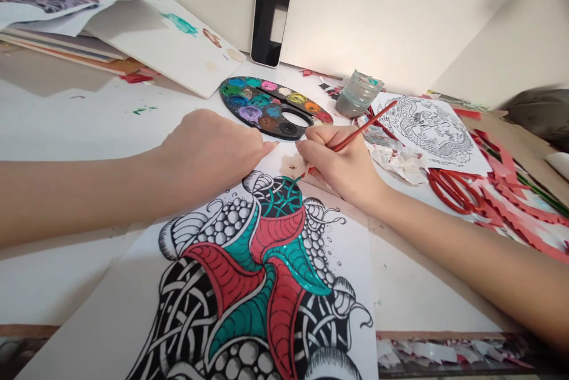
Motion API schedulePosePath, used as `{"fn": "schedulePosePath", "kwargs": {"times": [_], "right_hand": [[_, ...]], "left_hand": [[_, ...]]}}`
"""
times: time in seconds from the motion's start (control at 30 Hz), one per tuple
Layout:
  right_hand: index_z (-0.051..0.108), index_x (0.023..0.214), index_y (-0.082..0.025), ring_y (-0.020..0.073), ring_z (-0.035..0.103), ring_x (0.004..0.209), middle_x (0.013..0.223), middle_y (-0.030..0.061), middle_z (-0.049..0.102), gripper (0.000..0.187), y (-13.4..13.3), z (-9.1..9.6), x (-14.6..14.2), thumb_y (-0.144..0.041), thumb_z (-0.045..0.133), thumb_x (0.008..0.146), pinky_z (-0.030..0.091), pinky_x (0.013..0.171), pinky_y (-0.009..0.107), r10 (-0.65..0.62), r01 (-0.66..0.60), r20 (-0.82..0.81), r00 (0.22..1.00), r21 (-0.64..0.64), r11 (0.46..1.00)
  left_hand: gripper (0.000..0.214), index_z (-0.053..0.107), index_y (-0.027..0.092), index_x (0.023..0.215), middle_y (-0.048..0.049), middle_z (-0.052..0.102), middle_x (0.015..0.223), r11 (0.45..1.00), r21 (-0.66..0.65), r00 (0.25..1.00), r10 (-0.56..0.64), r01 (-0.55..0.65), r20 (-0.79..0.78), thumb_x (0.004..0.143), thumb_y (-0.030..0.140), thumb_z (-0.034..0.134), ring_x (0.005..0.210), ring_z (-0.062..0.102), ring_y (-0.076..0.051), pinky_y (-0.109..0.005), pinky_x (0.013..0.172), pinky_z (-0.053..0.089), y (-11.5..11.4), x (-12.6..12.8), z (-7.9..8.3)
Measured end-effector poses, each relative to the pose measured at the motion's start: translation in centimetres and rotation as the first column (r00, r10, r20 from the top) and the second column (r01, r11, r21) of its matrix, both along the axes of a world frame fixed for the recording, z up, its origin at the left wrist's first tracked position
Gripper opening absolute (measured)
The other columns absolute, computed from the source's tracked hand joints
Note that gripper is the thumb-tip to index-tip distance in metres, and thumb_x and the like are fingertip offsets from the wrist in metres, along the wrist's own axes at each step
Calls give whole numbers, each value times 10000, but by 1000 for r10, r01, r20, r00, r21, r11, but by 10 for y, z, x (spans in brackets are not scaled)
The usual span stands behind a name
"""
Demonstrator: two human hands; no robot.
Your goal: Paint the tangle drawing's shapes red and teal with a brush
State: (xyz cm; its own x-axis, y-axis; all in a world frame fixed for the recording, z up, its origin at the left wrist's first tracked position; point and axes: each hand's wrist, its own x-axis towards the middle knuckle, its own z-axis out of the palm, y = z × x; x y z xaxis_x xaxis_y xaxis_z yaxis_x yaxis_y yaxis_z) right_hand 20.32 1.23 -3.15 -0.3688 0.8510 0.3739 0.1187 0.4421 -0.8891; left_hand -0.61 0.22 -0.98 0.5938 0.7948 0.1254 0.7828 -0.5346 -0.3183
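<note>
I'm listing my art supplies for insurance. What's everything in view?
inked patterned drawing: one, black, red and teal, under the hands
red-handled paintbrush: one, red, in right hand
black oval paint palette: one, multicoloured paints, beyond the hands
paint-smeared glass jar: one, grey, right of palette
black-screened smartphone: one, white edge, against the wall
dragon line drawing: one, black and white, right
red-handled scissors: one, red, right
red paper scraps: many, red, far right
left hand: one, bare, fingertips near palette
right hand: one, bare, fingers gripping brush
</note>
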Motion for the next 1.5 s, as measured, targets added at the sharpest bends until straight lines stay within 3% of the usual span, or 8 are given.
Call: {"fn": "schedulePosePath", "kwargs": {"times": [0.1, 0.27, 0.43, 0.7, 0.83, 1.03, 1.2, 1.5], "right_hand": [[269, 555, -242, 54, 247, 498, 512, -85, 285, 490, 0, 0, 0, -36, 597, 855, 174, 489, 272, 8, -7, 18, 1000, -24, 1000], [395, 539, -233, 55, 349, 449, 455, -77, 442, 597, 1, -1, -4, -181, 828, 947, 248, 467, 260, -8, 0, -115, 993, -66, 998], [487, 562, -241, 81, 452, 453, 476, -60, 573, 659, 1, -3, -4, -418, 1012, 919, 382, 500, 271, 30, -39, -117, 993, -78, 996], [386, 561, -245, 78, 432, 421, 456, -66, 563, 734, 3, -8, -2, -391, 1003, 930, 344, 481, 268, 68, -72, -84, 994, -51, 996], [407, 550, -237, 64, 391, 421, 447, -65, 559, 699, 2, -5, -4, -308, 998, 916, 307, 464, 251, 88, -94, -83, 993, -72, 993], [391, 552, -247, 77, 420, 440, 445, -69, 554, 620, 2, -3, -2, -203, 904, 896, 305, 478, 252, 33, -34, -21, 999, -78, 996], [370, 564, -265, 79, 415, 422, 442, -82, 539, 502, 2, -4, -2, -82, 745, 844, 281, 465, 257, 5, -7, -25, 1000, -81, 997], [397, 551, -251, 74, 420, 443, 449, -74, 548, 521, 1, -3, -2, -77, 786, 851, 307, 485, 253, 17, -19, -24, 1000, -75, 997]], "left_hand": [[472, 657, 226, 798, -47, 510, 577, 993, 3, 965, 117, -119, -233, 1134, 253, 327, 538, 560, -243, -319, 542, 356, -1, 5, 4], [507, 700, 191, 842, -34, 495, 590, 986, -8, 961, 160, -166, -224, 1169, 300, 328, 583, 617, -242, -295, 575, 329, -2, 10, 11], [387, 741, 177, 1075, -71, 664, 740, 975, -94, 938, 166, -202, -303, 1013, 31, 388, 702, 701, -267, -313, 590, 339, -4, 11, 14], [454, 752, 201, 941, -76, 589, 651, 980, -73, 962, 165, -185, -219, 1074, 118, 326, 560, 551, -245, -340, 563, 324, -4, 10, 12], [467, 702, 195, 856, -58, 542, 643, 987, -35, 956, 144, -158, -257, 1149, 244, 342, 568, 549, -224, -314, 560, 301, -4, 10, 12], [478, 689, 194, 809, -14, 431, 585, 989, -35, 979, 139, -145, -152, 1161, 289, 379, 571, 535, -209, -298, 619, 345, -2, 10, 9], [482, 692, 186, 851, -42, 539, 652, 989, -14, 944, 134, -145, -302, 1148, 230, 315, 583, 572, -200, -282, 584, 341, -2, 9, 10], [509, 660, 194, 789, -52, 519, 598, 997, 7, 983, 74, -74, -168, 1140, 269, 298, 564, 546, -203, -291, 609, 359, -1, 4, 6]]}}
